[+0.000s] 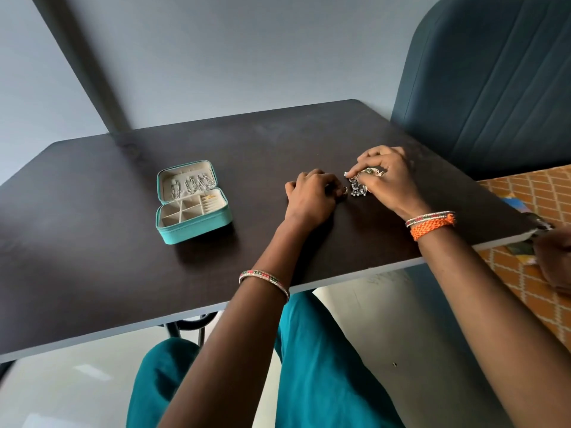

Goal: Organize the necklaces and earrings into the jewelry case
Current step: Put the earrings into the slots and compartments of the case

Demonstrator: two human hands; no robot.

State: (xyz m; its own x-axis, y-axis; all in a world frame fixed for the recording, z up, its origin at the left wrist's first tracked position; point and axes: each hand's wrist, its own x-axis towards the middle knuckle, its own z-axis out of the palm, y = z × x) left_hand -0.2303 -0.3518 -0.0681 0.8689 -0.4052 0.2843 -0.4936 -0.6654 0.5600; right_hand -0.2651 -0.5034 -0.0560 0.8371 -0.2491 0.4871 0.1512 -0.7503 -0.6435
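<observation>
Pinching silver earrings (358, 186) near the table (92, 211) edge, right hand (387, 180) — left hand (312, 196) curled beside; teal jewelry case (193, 202) open, well left.

The right hand (387, 180) covers most of the earrings (358, 188), a silvery cluster too small to count. The left hand (312, 196) hides whatever its curled fingers hold. In the case (193, 202) lid, the necklaces (191, 183) blur together. At right, a chair (494, 81) is cut off.
</observation>
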